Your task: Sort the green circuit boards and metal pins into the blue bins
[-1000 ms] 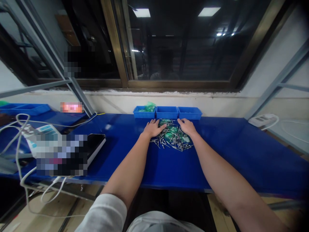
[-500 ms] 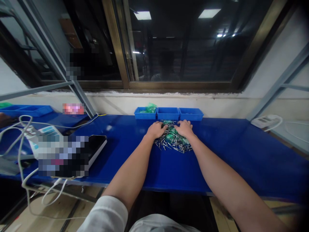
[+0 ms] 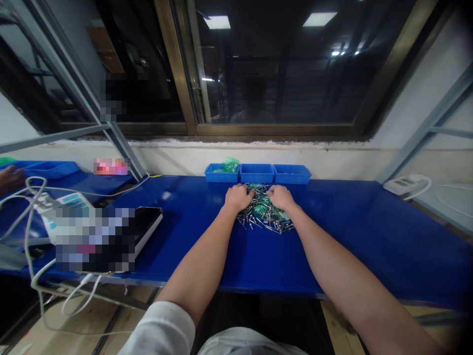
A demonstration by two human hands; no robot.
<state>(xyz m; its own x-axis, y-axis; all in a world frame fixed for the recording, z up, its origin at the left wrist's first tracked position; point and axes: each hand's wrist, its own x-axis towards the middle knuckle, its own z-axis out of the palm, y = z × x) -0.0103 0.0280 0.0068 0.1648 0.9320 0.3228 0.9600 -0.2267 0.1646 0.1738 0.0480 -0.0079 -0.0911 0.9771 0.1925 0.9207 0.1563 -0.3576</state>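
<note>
A loose pile of thin metal blind rivets [image 3: 274,223] lies on the blue table, mixed with crumpled green plastic [image 3: 260,209]. My left hand [image 3: 238,198] presses against the pile's left side, its fingers curled and its thumb toward the middle. On the opposite side, my right hand [image 3: 281,197] bends its fingers in at the upper right of the pile. Both hands appear closed on rivets at the edges, though the fingertips are partly hidden. Some rivets show between the two thumbs.
Three blue bins stand behind the pile; the left bin [image 3: 222,173] holds green plastic. A phone [image 3: 148,217] rests on a white block at left, with white cables [image 3: 31,231] around it. Another person's hand [image 3: 11,178] is at far left. A white power strip [image 3: 406,184] lies at right.
My right hand's fingers have drawn in and curled more. My left hand has shifted slightly, staying at the pile. The other person's hand has come further into view at far left.
</note>
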